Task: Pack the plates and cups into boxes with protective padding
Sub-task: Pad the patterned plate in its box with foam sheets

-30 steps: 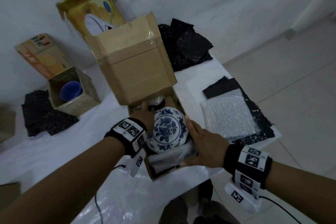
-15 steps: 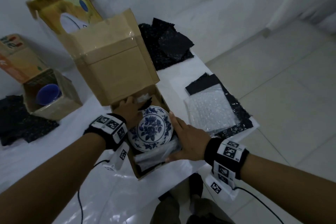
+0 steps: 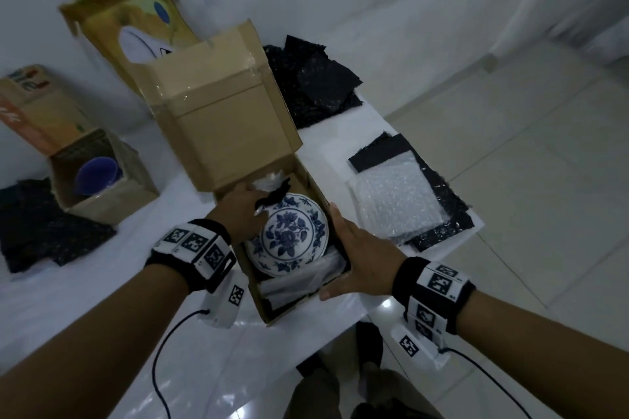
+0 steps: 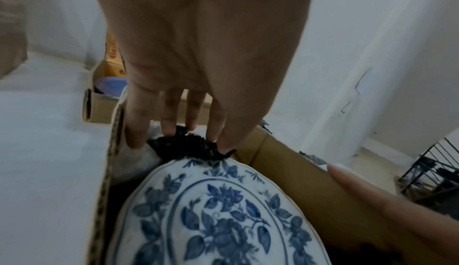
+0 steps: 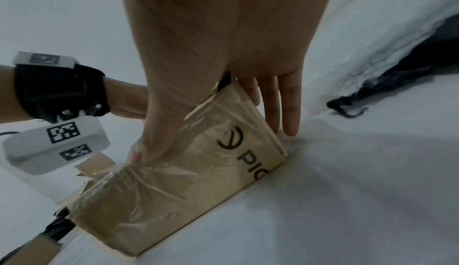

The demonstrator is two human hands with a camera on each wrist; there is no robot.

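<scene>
A blue-and-white flowered plate [image 3: 287,238] [image 4: 216,210] lies inside the open cardboard box [image 3: 299,308] on clear bubble wrap [image 3: 299,282]. My left hand [image 3: 252,207] [image 4: 174,124] reaches into the box's far left corner. Its straight fingertips press a scrap of black foam padding [image 3: 272,201] [image 4: 188,147] at the plate's far rim, and the thumb stands apart. My right hand [image 3: 354,255] [image 5: 198,92] lies flat against the outside of the box [image 5: 198,181] at its near right corner, thumb on the taped face, fingers straight along the side.
A small box holding a blue cup [image 3: 98,177] stands at the left beside black foam sheets [image 3: 44,231]. More black foam [image 3: 313,78] lies behind the box. A bubble wrap sheet [image 3: 394,201] sits on foam near the table's right edge. The raised lid [image 3: 221,105] stands over the box's far side.
Only the head view has swung a little. Both hands stay at the box and the plate lies as before.
</scene>
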